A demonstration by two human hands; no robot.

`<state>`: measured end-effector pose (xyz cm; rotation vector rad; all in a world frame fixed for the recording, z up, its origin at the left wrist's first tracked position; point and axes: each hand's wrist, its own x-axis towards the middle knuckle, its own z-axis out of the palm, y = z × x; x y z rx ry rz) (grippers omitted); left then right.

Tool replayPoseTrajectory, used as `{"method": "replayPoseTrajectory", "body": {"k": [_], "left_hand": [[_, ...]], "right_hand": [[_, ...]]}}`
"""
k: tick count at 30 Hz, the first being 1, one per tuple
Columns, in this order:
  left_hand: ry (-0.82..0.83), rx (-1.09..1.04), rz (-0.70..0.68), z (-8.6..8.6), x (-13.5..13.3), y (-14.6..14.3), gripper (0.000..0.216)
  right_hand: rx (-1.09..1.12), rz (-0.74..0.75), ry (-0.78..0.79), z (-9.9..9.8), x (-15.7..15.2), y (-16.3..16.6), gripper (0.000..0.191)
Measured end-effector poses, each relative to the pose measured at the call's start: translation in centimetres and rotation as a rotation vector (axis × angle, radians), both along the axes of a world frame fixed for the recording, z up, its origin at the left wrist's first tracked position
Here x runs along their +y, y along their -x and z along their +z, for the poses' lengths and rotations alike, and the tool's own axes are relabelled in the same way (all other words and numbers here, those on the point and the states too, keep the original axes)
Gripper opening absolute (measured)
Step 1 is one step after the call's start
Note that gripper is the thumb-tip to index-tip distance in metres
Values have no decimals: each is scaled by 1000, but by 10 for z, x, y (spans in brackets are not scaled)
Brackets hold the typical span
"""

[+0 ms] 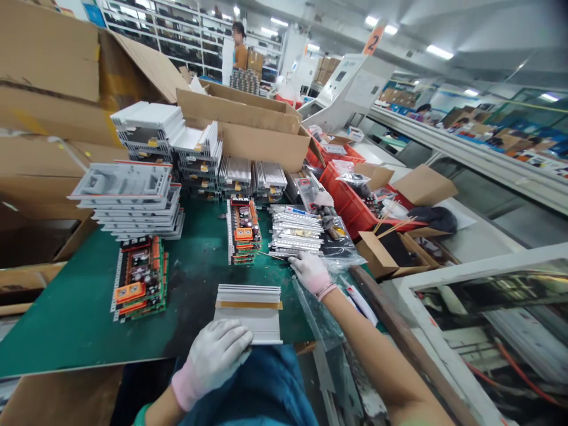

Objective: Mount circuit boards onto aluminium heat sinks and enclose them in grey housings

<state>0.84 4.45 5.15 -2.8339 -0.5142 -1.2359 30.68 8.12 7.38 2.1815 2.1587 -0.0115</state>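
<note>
Left hand (212, 362) open, flat on heatsink (248, 313); right hand (310, 273) curled by bag (341, 260), grip unclear. Risk: snagged bag topples stack (296, 231).

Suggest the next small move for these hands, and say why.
Probably bring the right hand across to steady the white heat sink. It lies near the edge of the green mat, the left hand touches only its near corner, and the right hand is only on a clear plastic bag.
</note>
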Motion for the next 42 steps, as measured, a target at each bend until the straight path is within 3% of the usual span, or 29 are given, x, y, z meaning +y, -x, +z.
{"method": "replayPoseTrajectory", "body": {"k": [9, 27, 42], "left_hand": [[-8, 12, 2, -2, 0, 1, 15], [17, 30, -13, 0, 0, 0, 12], [6, 53, -16, -1, 1, 2, 12]], "right_hand": [[-66, -55, -56, 0, -3, -2, 39], [-43, -65, -98, -20, -11, 4, 42], [0, -134, -50, -10, -2, 1, 31]]}}
